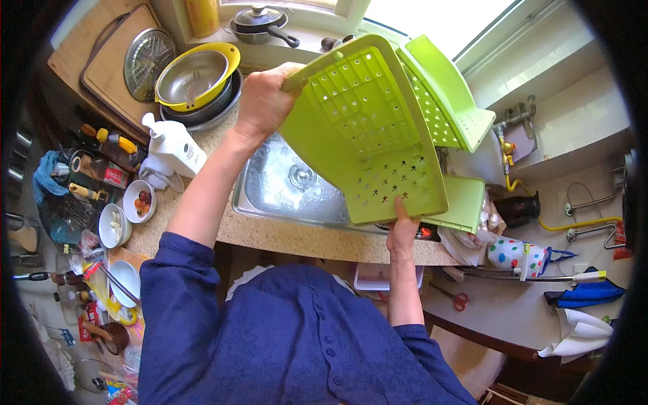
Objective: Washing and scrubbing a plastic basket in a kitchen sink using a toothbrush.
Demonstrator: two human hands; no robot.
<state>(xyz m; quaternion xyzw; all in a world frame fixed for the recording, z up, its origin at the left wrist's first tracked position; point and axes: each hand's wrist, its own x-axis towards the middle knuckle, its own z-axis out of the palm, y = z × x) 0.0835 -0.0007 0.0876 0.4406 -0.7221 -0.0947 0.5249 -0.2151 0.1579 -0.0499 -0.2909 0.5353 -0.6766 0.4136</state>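
A lime-green plastic bin (317,145) with rows of round and star-shaped holes is held tilted above the right part of the metal sink (260,179). My left hand (264,101) grips its upper left rim, fingers wrapped over the edge. Down at the lower edge, my right hand (402,233) pinches the rim, a finger lying on the perforated inner face. Behind the bin stands another green perforated piece (439,81). A flatter green panel (464,201) rests on the counter to the right, partly covered by the bin.
Left of the sink are stacked basins with a yellow colander (231,57), a white pump bottle (177,145) and small white bowls (115,226). Cutting boards (111,67) lean at the back left. A lidded pan (258,20) sits on the sill. Yellow hose (574,226) runs along the right.
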